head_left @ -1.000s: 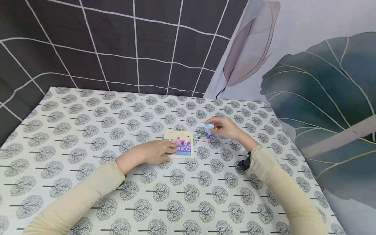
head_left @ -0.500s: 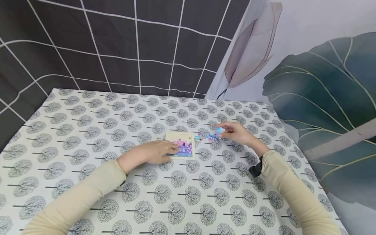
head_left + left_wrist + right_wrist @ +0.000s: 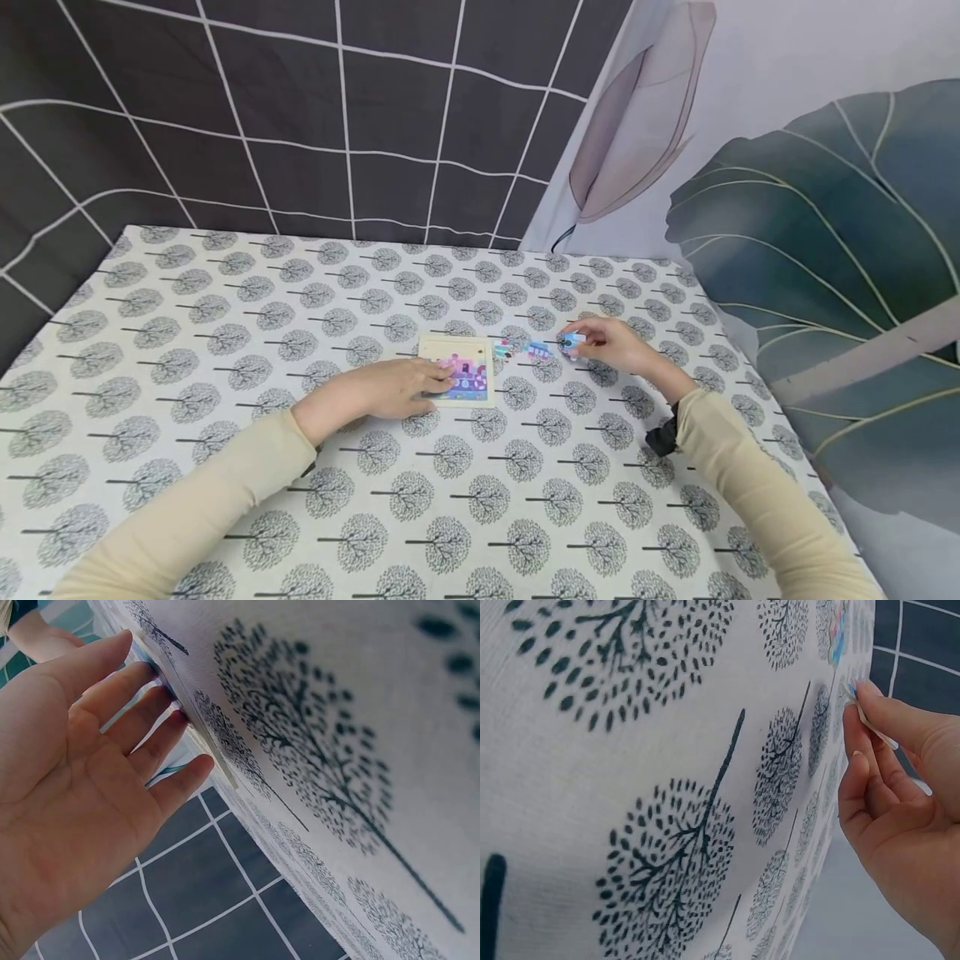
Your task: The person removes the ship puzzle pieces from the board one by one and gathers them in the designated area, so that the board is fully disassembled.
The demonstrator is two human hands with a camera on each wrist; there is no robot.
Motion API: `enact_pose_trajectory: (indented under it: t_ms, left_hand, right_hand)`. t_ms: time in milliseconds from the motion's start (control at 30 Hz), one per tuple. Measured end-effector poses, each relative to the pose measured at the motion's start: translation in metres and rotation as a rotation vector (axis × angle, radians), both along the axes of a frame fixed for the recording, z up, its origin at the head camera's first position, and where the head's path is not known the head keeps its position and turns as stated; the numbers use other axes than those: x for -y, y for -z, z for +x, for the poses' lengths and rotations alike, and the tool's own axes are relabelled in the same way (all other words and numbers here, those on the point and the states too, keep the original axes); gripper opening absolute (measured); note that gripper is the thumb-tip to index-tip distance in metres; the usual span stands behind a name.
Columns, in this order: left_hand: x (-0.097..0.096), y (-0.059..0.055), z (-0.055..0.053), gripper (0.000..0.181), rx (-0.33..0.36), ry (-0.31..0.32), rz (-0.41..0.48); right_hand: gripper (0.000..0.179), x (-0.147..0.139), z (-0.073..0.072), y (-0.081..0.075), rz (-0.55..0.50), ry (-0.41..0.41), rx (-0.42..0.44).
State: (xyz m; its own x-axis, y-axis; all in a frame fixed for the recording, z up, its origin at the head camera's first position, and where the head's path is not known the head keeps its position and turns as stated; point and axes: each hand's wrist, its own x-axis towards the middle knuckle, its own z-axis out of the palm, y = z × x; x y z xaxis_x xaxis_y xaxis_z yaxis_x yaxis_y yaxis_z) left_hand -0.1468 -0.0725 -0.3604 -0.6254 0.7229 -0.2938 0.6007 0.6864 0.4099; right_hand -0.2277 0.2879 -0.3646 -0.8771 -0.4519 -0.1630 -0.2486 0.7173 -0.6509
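Pale woven cloth printed with feathery, rounded grey trees spreads beneath the shallow, squarish puzzle board, and beyond the board hangs a dark fabric backdrop crossed by wavy white grid lines. The left hand rests on the board's left part with its fingers extended and slightly apart, while the right hand, off to the board's right, pinches with thumb and fingers. Between board and right hand lie flat, irregular loose pieces in blues and pinks, and the pinched blue piece is thin with a pale edge.
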Motion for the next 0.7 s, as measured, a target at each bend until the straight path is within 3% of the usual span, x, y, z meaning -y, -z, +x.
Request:
enact_pose_trajectory:
  t_ms: [433, 700]
  left_hand:
    - [0.002, 0.002, -0.001, 0.048, -0.015, 0.008, 0.021]
    - [0.001, 0.003, 0.0, 0.049, -0.014, 0.014, 0.022]
  right_hand:
    - [0.034, 0.003, 0.0, 0.013, 0.032, -0.016, -0.043]
    - [0.032, 0.011, 0.003, 0.012, 0.094, 0.0, -0.065]
